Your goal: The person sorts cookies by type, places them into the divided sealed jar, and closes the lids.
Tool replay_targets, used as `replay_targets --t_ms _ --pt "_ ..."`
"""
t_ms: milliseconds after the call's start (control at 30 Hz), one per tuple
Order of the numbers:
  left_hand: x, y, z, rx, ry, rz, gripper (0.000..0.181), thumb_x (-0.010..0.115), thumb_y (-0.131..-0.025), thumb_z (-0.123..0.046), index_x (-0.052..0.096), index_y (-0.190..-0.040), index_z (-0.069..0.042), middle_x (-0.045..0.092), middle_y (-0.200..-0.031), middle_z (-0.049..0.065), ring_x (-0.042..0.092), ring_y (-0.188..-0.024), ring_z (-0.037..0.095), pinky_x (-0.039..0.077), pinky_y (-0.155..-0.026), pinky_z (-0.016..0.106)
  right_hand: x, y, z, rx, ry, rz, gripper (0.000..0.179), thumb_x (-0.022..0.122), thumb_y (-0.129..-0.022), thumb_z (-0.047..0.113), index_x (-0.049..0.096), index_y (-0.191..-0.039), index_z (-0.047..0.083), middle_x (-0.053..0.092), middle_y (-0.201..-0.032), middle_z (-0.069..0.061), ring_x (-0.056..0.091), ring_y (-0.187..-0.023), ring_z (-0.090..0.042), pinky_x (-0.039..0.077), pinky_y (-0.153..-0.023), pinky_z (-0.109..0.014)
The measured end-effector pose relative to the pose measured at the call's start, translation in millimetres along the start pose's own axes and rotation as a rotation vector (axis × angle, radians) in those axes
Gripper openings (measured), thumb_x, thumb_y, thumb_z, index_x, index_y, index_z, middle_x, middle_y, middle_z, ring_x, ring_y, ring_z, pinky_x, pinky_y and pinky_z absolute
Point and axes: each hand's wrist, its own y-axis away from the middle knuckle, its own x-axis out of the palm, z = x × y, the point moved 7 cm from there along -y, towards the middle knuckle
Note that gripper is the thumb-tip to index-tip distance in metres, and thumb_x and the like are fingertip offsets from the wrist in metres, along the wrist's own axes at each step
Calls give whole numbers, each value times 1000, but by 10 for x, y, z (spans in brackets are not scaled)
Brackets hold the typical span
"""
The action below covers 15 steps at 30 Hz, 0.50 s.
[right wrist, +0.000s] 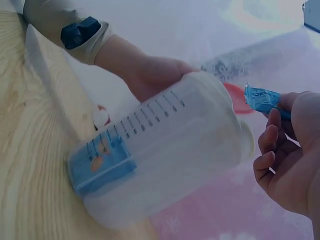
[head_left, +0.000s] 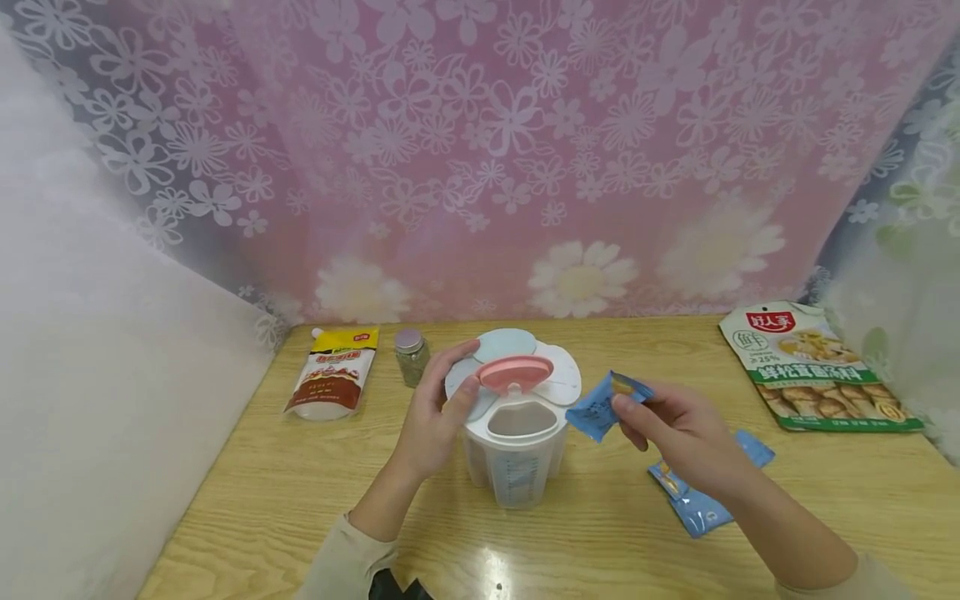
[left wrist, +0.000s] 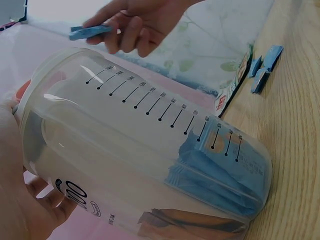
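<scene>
A clear plastic storage container (head_left: 520, 475) with several compartments stands on the table. Its white lid (head_left: 558, 373) has one pink flap (head_left: 517, 372) raised over an opening. My left hand (head_left: 435, 417) grips the container's upper left side, thumb on the lid beside that flap. To the right of the opening, my right hand (head_left: 678, 429) pinches a small blue packet (head_left: 596, 408) between thumb and fingers. Through the clear wall, blue packets (left wrist: 220, 170) show at the bottom of one compartment, and something brown (left wrist: 185, 222) lies in another.
More blue packets (head_left: 701, 508) lie on the table (head_left: 600, 550) below my right forearm. A green and white food bag (head_left: 821, 367) lies at the right. To the left are a spouted pouch (head_left: 335, 375) and a small glass jar (head_left: 412, 360). A flowered curtain (head_left: 480, 167) hangs behind.
</scene>
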Motion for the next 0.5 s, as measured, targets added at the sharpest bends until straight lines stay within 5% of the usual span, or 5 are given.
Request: replay_targets --t_ms 233,500 --pt "-2 2 6 8 -15 -5 43 52 -103 -23 50 -143 -10 45 -144 12 46 -131 24 41 -107 20 132 -201 124 -47 26 -76 23 51 -97 -11 60 -115 1 62 -84 -1 48 -56 -15 41 -49 -31" --pt "3 0 14 14 -10 -6 43 53 -102 -23 50 -143 -10 45 -144 11 45 -132 24 40 -108 20 289 -359 148 -33 239 -5 23 61 -96 0 66 -113 14 65 -81 2 53 -58 -9 44 -50 -26"
